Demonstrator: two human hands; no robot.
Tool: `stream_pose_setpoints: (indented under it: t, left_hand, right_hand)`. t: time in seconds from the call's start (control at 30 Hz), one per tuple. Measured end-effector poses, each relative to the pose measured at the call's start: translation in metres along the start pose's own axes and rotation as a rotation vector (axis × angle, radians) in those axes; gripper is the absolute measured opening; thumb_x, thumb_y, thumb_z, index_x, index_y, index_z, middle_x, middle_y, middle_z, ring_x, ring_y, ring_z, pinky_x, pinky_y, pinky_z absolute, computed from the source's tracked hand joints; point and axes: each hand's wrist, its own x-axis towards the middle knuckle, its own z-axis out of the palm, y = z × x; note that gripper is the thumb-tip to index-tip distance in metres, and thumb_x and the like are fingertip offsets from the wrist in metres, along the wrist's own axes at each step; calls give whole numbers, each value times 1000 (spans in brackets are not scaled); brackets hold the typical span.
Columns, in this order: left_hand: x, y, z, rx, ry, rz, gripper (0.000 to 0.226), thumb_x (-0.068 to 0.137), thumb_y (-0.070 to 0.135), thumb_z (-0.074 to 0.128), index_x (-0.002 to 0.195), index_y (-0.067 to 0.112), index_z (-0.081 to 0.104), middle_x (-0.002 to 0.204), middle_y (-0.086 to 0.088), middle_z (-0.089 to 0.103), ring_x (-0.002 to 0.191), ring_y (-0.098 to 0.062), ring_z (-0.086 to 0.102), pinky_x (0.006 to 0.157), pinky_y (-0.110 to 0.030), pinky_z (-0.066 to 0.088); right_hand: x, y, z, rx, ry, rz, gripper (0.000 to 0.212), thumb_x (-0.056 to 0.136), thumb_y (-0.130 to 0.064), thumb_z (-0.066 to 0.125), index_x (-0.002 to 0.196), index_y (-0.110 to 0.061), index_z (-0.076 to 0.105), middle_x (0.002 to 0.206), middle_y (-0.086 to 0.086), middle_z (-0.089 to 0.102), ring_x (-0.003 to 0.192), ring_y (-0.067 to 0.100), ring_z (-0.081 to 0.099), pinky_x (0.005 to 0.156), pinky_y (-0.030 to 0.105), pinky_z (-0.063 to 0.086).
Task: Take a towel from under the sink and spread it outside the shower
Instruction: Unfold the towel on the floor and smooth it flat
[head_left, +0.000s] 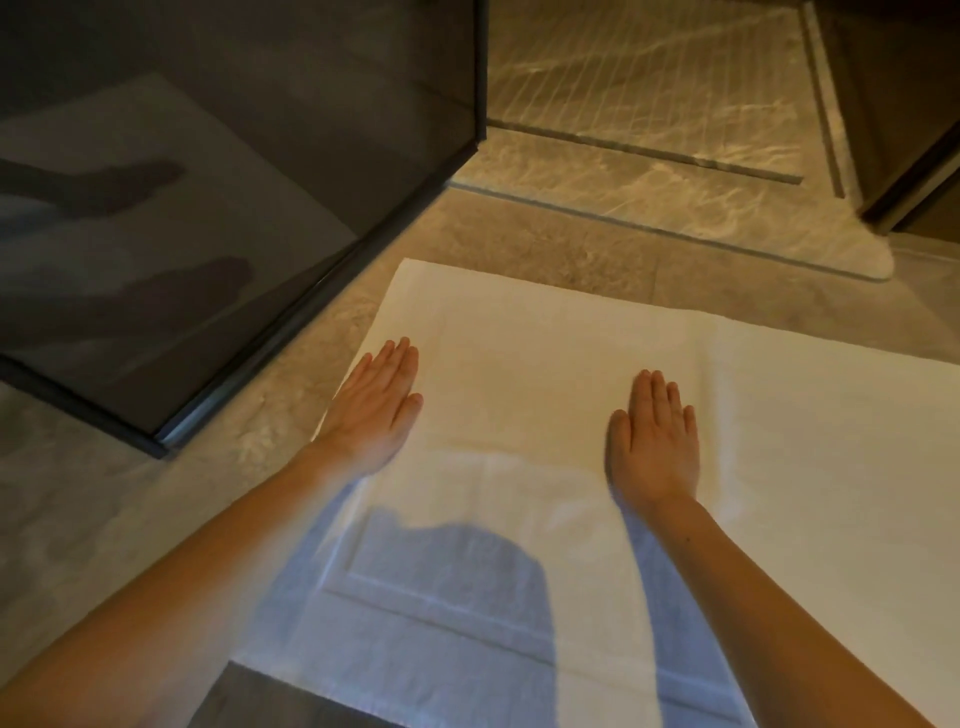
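Observation:
A white towel lies flat on the stone floor, just in front of the shower threshold. My left hand rests palm down on the towel near its left edge, fingers straight and together. My right hand lies palm down near the towel's middle, fingers extended. Neither hand grips anything. My shadow covers the towel's near part.
A dark-framed glass shower door stands open at the left, its bottom edge running beside the towel's left side. The ribbed shower floor lies beyond a raised threshold strip. A dark wall corner stands at the right.

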Motion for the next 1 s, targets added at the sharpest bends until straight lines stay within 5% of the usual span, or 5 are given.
stream_pose_setpoints:
  t: [0.23, 0.4, 0.57, 1.0]
  left_hand:
    - [-44, 68, 9, 2, 64, 189, 60, 99, 40, 13, 153, 13, 13, 160, 0, 7, 148, -15, 1, 119, -32, -5]
    - [-53, 68, 34, 29, -88, 71, 66, 97, 44, 4, 153, 10, -4, 155, 0, -14, 147, -11, -8, 117, -24, -13]
    - [-69, 57, 26, -17, 20, 165, 59, 100, 35, 19, 153, 11, 15, 160, -4, 11, 148, -16, 7, 120, -33, 3]
    - [-108, -10, 14, 11, -51, -29, 64, 98, 48, 2, 153, 17, -5, 161, 2, -9, 146, -6, -14, 119, -27, -5]
  right_hand:
    - [-52, -116, 8, 186, -40, -236, 56, 104, -27, 23, 155, -10, 8, 163, 7, 9, 150, 21, 2, 121, 35, -1]
    - [-67, -156, 38, 193, -115, -294, 56, 103, -31, 17, 156, -16, 7, 164, 0, 8, 150, 17, 0, 122, 35, 1]
    - [-72, -124, 54, 54, -96, -294, 62, 97, -42, 4, 154, -18, -4, 164, 0, -4, 150, 15, -7, 121, 35, -6]
    - [-99, 9, 28, -44, 2, -56, 64, 97, -40, 6, 155, -14, 4, 163, 2, 3, 150, 17, 2, 122, 37, 3]
